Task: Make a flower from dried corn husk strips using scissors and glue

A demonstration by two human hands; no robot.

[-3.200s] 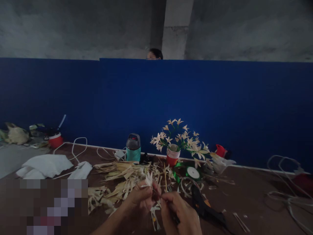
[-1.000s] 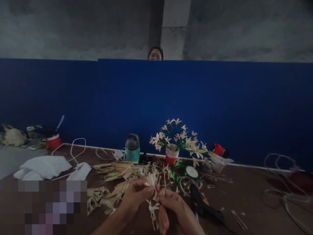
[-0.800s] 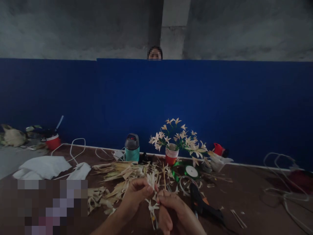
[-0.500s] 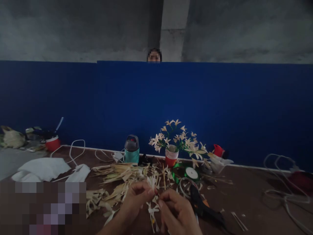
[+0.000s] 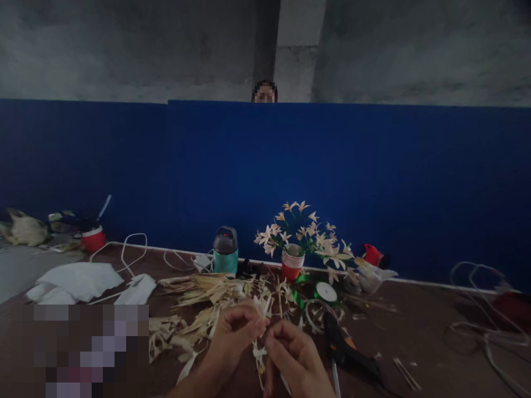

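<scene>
My left hand (image 5: 235, 333) is closed, thumb and fingertips pinching a pale dried-husk flower (image 5: 262, 305) whose narrow petals stick up above the fingers. Close against it, my right hand (image 5: 295, 354) has its fingers curled in a pinch; whatever lies between its fingertips is too small to make out. Below the fingertips, pale husk scraps (image 5: 259, 354) lie on the brown table (image 5: 415, 326). Dried husk strips (image 5: 207, 288) are heaped beyond my left hand. A black glue gun (image 5: 350, 354) rests just right of my right hand.
Finished husk flowers (image 5: 319, 240) stand in stacked red-and-white cups (image 5: 292, 262). Beside them lies a green ribbon spool (image 5: 326, 292). A teal bottle (image 5: 225, 260), white cloth (image 5: 77, 282) and cables (image 5: 489, 331) are around. Behind a blue partition (image 5: 257, 155), a person's head (image 5: 264, 91) shows.
My hands have drawn slightly closer together at the fingertips, and the pale petals stand up more plainly above the left fingers. The whole view has shifted a little.
</scene>
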